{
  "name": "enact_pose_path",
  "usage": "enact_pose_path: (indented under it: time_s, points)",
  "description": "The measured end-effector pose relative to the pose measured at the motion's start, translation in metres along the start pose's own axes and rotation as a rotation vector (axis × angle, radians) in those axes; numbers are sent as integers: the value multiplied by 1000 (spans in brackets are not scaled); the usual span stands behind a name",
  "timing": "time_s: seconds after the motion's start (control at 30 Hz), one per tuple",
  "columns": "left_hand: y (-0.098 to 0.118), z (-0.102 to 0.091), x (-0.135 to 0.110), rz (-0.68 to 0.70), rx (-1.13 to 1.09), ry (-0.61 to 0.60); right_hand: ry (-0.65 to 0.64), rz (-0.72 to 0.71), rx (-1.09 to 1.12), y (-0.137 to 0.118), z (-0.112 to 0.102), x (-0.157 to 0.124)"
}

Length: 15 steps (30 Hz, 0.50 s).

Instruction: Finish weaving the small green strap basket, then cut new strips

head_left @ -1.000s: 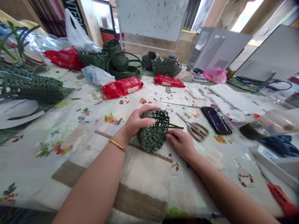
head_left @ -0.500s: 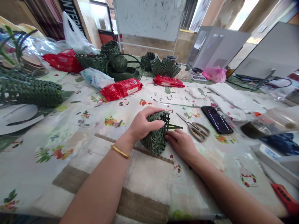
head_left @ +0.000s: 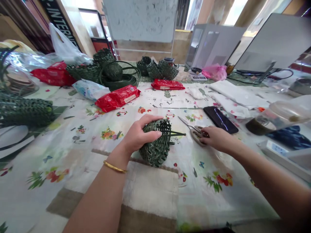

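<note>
Right hand [head_left: 218,137] is now off the basket and out at the scissors [head_left: 197,137], where it was beside the basket a moment ago. Its fingers [head_left: 209,132] are lying over the handle loops, slightly spread and touching them; can't tell if they're actually gripping. Those fingers are hiding most of the loops.

Left hand [head_left: 138,134] is staying on the woven basket [head_left: 155,145], curled over its top, and is holding it against the table [head_left: 194,194]. Palm and fingers are covering part of the weave, so that section is hidden. Basket is sitting at the far edge of the mat [head_left: 150,191], tilted, with loose green strips [head_left: 177,133] sticking out to the right towards the scissors. Scissors are just right of the basket, blades pointing away to the upper left, and the phone [head_left: 220,119] is just beyond them.

Head camera is swinging slightly, so everything is sitting further left in frame. Beyond the basket, red packets [head_left: 118,98] are lying on the table and a group of finished green baskets [head_left: 161,70] is standing at the far side. Details in that group are too small to make out.
</note>
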State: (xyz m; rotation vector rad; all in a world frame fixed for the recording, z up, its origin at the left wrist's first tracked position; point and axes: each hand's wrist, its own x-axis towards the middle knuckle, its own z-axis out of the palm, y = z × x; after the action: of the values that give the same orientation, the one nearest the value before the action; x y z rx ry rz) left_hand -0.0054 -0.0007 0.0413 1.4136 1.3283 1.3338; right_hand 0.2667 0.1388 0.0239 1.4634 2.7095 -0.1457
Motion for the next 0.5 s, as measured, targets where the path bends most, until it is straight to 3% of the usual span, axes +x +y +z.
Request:
enact_pose_path:
  time_s: [0.1, 0.17, 0.27, 0.4, 0.43, 0.5]
  points:
    - [-2, -1, 1, 6, 12, -22, -124, 61, 145, 8, -2, 7]
    - [-2, -2, 2, 15, 35, -32, -190, 72, 375, 17, -12, 2]
    - [-3, -3, 4, 20, 61, -55, -130, -48, 680, 33, -35, -18]
    - [-2, -3, 7, 16, 74, -67, -185, -131, 493, 30, -63, -43]
    - [-1, -3, 7, 13, 74, -69, -149, -182, 432, 26, -66, -45]
    - [-1, -2, 8, 5, 77, -75, 103, -226, 392, 15, -64, -43]
